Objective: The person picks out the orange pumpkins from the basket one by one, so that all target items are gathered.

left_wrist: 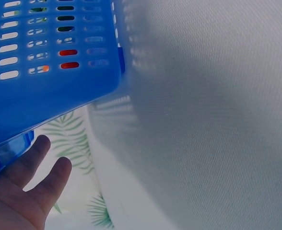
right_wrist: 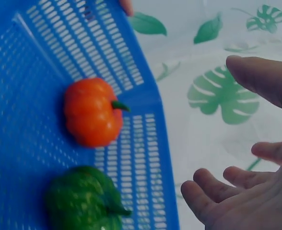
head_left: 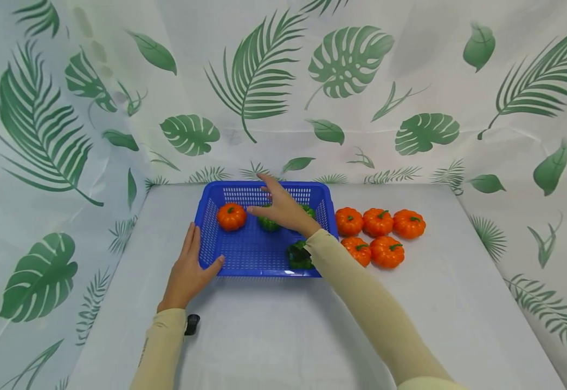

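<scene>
A blue perforated plastic basket (head_left: 251, 257) sits on the table, holding one orange toy pumpkin (head_left: 232, 216) at its back left and several green ones, including a dark green pumpkin (head_left: 299, 254) near the front right. Along the basket's left wall lies my left hand (head_left: 188, 279), fingers straight and thumb at the front rim. In the left wrist view, fingers (left_wrist: 57, 179) extend beside the basket. My right hand (head_left: 285, 208) hovers over the basket, thumb and fingers spread, holding nothing. It partly hides a green pumpkin (head_left: 268, 223); the right wrist view shows a green pumpkin (right_wrist: 83, 201) beside the orange one.
Several orange pumpkins (head_left: 387, 252) stand in two rows on the table just right of the basket. A leaf-printed curtain (head_left: 274, 108) encloses the back and both sides. The white tabletop (head_left: 274, 336) extends in front of the basket.
</scene>
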Motion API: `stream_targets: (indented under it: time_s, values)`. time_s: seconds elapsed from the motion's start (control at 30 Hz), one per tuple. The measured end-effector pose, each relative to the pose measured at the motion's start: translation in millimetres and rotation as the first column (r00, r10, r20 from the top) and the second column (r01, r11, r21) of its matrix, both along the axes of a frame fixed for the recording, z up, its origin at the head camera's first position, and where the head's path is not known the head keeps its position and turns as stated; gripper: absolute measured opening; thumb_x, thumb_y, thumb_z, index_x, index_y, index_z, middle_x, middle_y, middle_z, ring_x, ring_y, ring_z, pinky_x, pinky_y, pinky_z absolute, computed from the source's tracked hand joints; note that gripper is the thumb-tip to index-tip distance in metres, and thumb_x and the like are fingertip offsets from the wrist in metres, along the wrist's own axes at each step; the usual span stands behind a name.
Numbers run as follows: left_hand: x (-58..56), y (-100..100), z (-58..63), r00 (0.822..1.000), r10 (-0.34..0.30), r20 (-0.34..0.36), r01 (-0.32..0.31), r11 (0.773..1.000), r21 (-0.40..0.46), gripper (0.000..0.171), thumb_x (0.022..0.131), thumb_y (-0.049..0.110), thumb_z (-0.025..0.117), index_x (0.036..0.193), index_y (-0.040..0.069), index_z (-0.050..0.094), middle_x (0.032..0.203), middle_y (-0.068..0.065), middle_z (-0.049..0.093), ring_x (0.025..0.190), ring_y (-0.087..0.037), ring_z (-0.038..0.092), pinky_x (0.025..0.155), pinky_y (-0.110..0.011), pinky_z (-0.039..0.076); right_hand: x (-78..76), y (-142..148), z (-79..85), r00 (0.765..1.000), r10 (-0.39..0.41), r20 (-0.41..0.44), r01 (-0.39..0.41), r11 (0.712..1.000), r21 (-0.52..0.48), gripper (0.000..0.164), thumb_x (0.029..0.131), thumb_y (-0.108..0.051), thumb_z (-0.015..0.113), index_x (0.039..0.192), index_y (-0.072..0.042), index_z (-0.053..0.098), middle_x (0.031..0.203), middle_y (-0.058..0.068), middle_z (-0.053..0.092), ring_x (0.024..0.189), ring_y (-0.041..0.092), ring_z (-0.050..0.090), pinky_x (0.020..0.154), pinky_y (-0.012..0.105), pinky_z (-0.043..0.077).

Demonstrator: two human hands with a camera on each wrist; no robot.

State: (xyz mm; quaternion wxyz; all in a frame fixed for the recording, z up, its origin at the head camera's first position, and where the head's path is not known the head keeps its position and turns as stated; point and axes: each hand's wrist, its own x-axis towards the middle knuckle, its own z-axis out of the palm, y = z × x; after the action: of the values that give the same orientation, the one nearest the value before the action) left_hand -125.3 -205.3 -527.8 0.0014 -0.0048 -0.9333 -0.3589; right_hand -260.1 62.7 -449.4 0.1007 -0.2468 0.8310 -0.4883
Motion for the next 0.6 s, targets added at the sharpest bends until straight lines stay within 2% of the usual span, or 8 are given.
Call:
stream_targets:
  time_s: [0.17,0.3,0.47,0.6]
  values:
    - [0.4,-1,-0.6,1.0,-0.004,-0.014,0.004,1.0,-0.001,0.107,0.1,0.054,0.067,0.172,0.006,0.004,0.18,-0.007,-0.005,0.159,-0.046,0.023,0.122,-0.064,0.029,-4.2,-19,-7.3,1.0,-0.017,0.003,0.017,1.0,0.02,0.095,0.098,-0.031,0.079,0.171,-0.007,0.023,0.174,0.016,0.028,0.151,0.041,0.042,0.121,0.054,0.038]
    - [0.9,-2,-0.8,1.0,-0.007,-0.022,0.007,1.0,-0.001,0.106,0.1,0.055,0.066,0.172,0.006,0.005,0.18,-0.006,-0.004,0.158,-0.047,0.024,0.122,-0.064,0.029,-5.9,-33,-14.1,0.999,-0.044,0.01,0.043,0.997,0.059,0.094,0.098,-0.031,0.077,0.17,-0.001,0.023,0.172,0.019,0.029,0.154,0.039,0.036,0.124,0.054,0.033]
    - [0.6,-2,-1.7,0.999,-0.007,-0.033,0.007,1.0,0.006,0.107,0.1,0.055,0.067,0.172,0.006,0.005,0.18,-0.007,-0.004,0.158,-0.047,0.024,0.121,-0.065,0.029,-7.8,-48,-23.1,0.996,-0.082,0.041,0.077,0.99,0.114,0.095,0.099,-0.035,0.076,0.169,0.001,0.023,0.172,0.021,0.029,0.158,0.038,0.03,0.126,0.055,0.028]
    - [-0.5,-1,-2.9,0.999,-0.007,-0.039,0.007,1.0,0.003,0.106,0.1,0.053,0.068,0.172,0.006,0.005,0.18,-0.008,-0.003,0.158,-0.047,0.023,0.121,-0.066,0.029,-8.1,-56,-28.6,0.992,-0.099,0.078,0.09,0.989,0.117,0.092,0.1,-0.031,0.077,0.168,0.003,0.025,0.172,0.023,0.029,0.158,0.039,0.029,0.126,0.055,0.028]
